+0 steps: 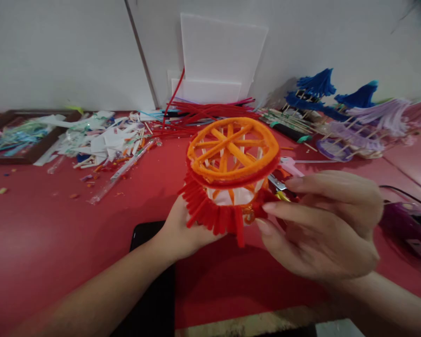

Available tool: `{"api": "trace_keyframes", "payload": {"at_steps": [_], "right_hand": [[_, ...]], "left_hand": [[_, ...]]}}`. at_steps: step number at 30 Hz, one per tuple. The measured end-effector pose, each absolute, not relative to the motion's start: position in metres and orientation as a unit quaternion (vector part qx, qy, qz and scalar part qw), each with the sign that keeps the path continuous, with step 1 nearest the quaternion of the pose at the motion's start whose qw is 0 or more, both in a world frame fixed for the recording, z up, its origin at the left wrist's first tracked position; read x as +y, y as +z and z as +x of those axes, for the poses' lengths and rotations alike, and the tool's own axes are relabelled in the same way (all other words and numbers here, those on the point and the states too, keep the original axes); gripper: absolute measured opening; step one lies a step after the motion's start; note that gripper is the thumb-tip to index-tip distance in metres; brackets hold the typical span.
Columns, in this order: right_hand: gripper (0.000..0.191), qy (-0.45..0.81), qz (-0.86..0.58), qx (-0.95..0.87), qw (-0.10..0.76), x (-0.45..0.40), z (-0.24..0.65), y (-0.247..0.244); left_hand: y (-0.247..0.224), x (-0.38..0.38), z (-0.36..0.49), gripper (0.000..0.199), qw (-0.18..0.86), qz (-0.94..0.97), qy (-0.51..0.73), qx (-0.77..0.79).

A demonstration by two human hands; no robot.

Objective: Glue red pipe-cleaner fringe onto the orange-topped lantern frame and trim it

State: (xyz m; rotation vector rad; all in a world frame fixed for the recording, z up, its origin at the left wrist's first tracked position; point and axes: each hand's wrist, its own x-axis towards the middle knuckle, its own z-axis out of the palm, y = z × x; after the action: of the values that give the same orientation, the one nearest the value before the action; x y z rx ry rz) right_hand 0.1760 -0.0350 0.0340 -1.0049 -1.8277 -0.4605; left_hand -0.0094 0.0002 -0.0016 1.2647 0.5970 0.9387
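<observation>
A round pipe-cleaner model (pixel 231 144) stands in the middle of the view, with an orange spoked wheel on top, a red rim and pale sticks as posts. Around its lower tier runs a fringe of short red pipe-cleaner pieces (pixel 215 219). My left hand (pixel 178 229) is closed round the model from below and the left, its fingers mostly hidden behind it. My right hand (pixel 323 224) has thumb and fingers curled close together at the fringe's right end, by a shiny amber glue-like patch (pixel 248 214). What lies between its fingertips is unclear.
Scissors (pixel 278 183) and a pink-handled tool (pixel 290 164) lie behind my right hand. Scraps (pixel 108 140) and a framed tray (pixel 31 159) are on the left. Red pipe cleaners (pixel 203 114), blue (pixel 315 84) and lilac models (pixel 379 112) stand behind. A purple device (pixel 405 229) sits right.
</observation>
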Motion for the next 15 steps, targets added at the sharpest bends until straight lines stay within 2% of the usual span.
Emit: {"api": "trace_keyframes", "payload": {"at_steps": [15], "right_hand": [[0.017, -0.153, -0.415, -0.751, 0.490, -0.0359, 0.1762, 0.0340]], "left_hand": [[-0.0099, 0.0016, -0.0109, 0.056, 0.623, 0.605, 0.414, 0.273]]}}
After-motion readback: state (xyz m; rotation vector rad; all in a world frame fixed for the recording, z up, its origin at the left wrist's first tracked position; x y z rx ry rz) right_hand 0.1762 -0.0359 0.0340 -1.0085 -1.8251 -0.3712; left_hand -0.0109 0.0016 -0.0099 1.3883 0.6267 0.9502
